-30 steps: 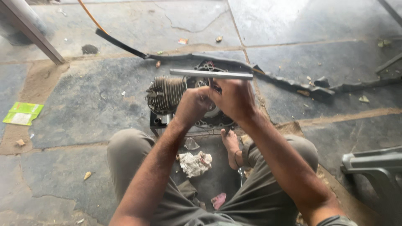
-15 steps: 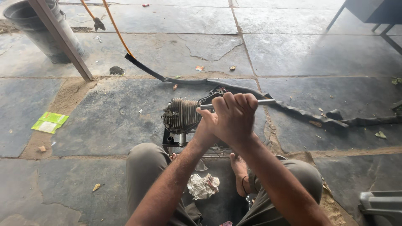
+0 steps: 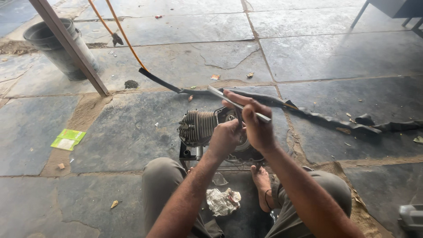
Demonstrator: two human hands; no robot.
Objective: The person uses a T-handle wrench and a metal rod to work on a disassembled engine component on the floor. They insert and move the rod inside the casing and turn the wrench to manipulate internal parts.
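Right hand (image 3: 257, 128) clamped on metal rod (image 3: 238, 105); left hand (image 3: 225, 139) fisted against finned engine (image 3: 207, 128), grip contents hidden.

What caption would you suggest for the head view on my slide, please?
Seated on a stone floor, right hand holds a metal rod, left hand on a finned engine.

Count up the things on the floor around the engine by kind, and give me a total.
Engine: 1
Metal rod, in the right hand: 1
Crumpled rag: 1
Grey bucket: 1
Green packet: 1
Black rubber tube: 1
Total: 6
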